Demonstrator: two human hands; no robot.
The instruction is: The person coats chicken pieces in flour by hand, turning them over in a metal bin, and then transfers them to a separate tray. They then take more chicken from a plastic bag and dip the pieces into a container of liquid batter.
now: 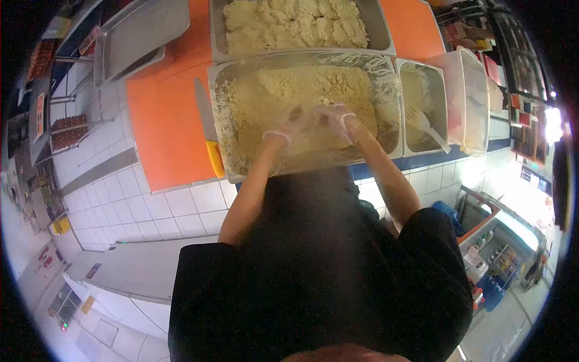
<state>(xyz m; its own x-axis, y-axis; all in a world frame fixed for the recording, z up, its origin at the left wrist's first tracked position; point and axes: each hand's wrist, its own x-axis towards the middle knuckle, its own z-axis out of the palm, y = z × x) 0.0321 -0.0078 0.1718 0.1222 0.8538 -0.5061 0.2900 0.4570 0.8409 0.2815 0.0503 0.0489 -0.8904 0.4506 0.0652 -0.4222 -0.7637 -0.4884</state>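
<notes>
Buries gloved left hand [281,128] and right hand [341,118] side by side in the crumb mix [283,90] filling the steel tray [389,78] at the near edge of the orange counter [163,120], kept close for easy reach, with each grip too blurred to tell open from closed.

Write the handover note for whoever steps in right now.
Left hand: gloved, in the crumb tray, grip blurred.
Right hand: gloved, beside it, grip blurred too.
Far tray holds coated pieces, so that lot looks done.
Knife lies left of the crumb tray; fork rests in the small pan on its right.
Remaining: what the hands work in the crumb.
</notes>
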